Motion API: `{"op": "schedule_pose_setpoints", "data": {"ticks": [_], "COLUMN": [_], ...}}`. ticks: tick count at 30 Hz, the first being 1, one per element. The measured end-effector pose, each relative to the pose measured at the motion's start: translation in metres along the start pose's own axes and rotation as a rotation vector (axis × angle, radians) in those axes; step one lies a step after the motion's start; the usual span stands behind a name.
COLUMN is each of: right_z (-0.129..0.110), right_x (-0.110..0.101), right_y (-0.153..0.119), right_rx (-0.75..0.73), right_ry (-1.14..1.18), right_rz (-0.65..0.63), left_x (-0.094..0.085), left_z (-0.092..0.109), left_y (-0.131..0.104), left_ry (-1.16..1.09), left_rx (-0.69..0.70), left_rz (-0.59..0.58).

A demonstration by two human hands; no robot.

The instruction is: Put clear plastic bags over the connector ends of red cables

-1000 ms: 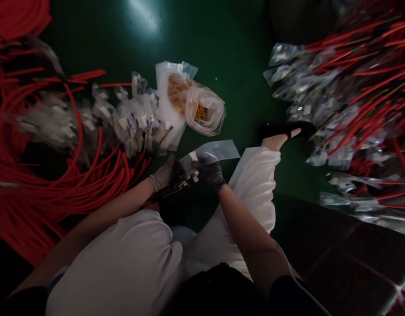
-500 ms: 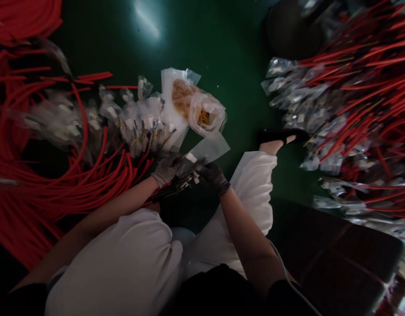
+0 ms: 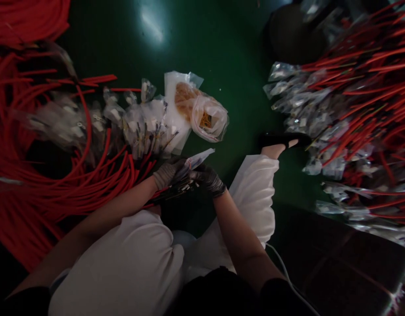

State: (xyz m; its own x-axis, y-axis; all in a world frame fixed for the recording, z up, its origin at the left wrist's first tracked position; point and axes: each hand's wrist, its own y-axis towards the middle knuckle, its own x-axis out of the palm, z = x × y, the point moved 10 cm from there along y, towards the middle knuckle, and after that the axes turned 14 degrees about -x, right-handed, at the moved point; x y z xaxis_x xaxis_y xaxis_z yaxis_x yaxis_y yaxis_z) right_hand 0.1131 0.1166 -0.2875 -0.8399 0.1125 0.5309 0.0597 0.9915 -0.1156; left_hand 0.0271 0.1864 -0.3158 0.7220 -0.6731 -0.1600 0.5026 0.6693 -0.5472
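My left hand (image 3: 169, 174), in a grey glove, is closed around a small clear plastic bag (image 3: 199, 159) near the end of a red cable. My right hand (image 3: 209, 179), gloved too, pinches the same bag from the other side. The bag is folded narrow and points up to the right. Dark wires with white connectors (image 3: 185, 186) hang just below my fingers. Red cables (image 3: 106, 186) run off to the left from beneath my left hand. Several cable ends wrapped in clear bags (image 3: 139, 127) lie beyond it.
An open plastic bag of yellowish rubber bands (image 3: 207, 119) rests on flat clear bags (image 3: 171, 87) on the green floor. More bagged red cables (image 3: 370, 118) are heaped at the right. A dark box-like block (image 3: 340, 263) stands at lower right. My outstretched foot (image 3: 281, 141) is near the heap.
The bag was spread flat and wide; now it is folded narrow around the wire end. My right hand has shifted slightly left, closer to my left hand.
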Motion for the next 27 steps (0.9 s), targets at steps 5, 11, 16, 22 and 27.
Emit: {"op": "schedule_pose_setpoints", "data": {"ticks": [5, 11, 16, 22, 27], "right_z": [-0.021, -0.023, -0.02, -0.016, -0.023], "right_x": [-0.004, -0.013, -0.042, -0.045, -0.034], "right_y": [0.004, -0.004, -0.003, 0.0, 0.002], "right_rx": [-0.09, -0.083, -0.151, -0.054, -0.047], "right_ry": [-0.074, -0.148, -0.235, -0.338, -0.239], "right_rz": [0.127, 0.218, 0.388, 0.264, 0.209], "left_x": [-0.002, -0.012, -0.023, -0.016, -0.006], "left_z": [0.035, 0.062, 0.059, 0.066, 0.056], "left_y": [-0.007, -0.042, -0.041, -0.021, -0.001], "left_ry": [0.411, 0.445, 0.36, 0.282, 0.233], "left_rx": [0.194, 0.39, 0.378, 0.223, 0.16], "left_rz": [0.171, 0.396, 0.361, 0.19, 0.086]}}
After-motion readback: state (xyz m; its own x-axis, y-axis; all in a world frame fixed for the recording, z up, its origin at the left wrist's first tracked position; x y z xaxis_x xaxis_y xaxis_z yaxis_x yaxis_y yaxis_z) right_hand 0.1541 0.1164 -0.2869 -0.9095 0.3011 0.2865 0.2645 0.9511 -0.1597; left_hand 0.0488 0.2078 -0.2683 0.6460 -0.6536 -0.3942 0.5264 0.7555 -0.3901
